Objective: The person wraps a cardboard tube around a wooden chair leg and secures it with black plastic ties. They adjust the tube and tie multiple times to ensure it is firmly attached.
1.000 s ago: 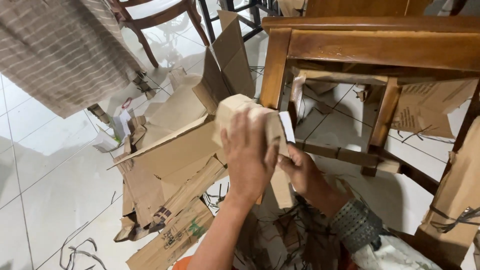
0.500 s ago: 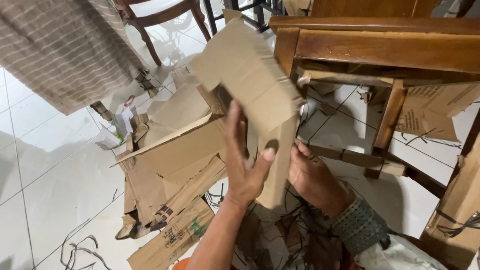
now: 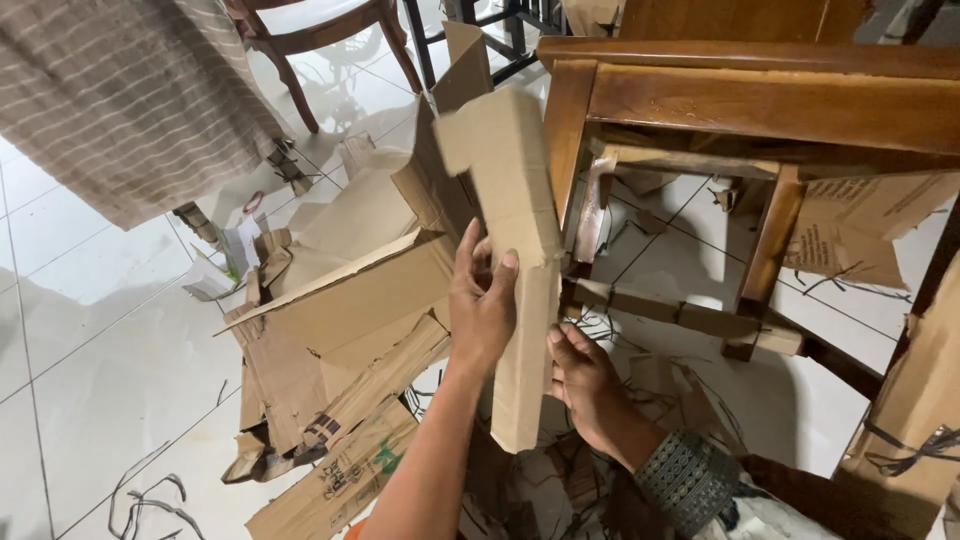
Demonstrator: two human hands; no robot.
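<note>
Gripping a long strip of cardboard (image 3: 520, 250) in the middle of the frame, the left hand (image 3: 482, 305) wraps its fingers over the strip's left edge, the thumb pressed against the near face. The strip stands almost upright, its notched upper end reaching toward the top centre and its lower end hanging just above the bottom centre. The right hand (image 3: 585, 385), just right of the strip's lower half, touches its right edge with curled fingers; whether it truly pinches the cardboard cannot be told. A patterned cuff (image 3: 690, 480) covers that wrist at the lower right.

Left of the hands, a heap of flattened cardboard boxes (image 3: 340, 330) lies on the white tiled floor (image 3: 90, 380), with thin dark straps (image 3: 150, 495) scattered at the lower left. A wooden chair (image 3: 760, 110) fills the upper right, its legs and rungs standing behind the strip. A striped cloth (image 3: 120, 90) hangs in the upper left corner.
</note>
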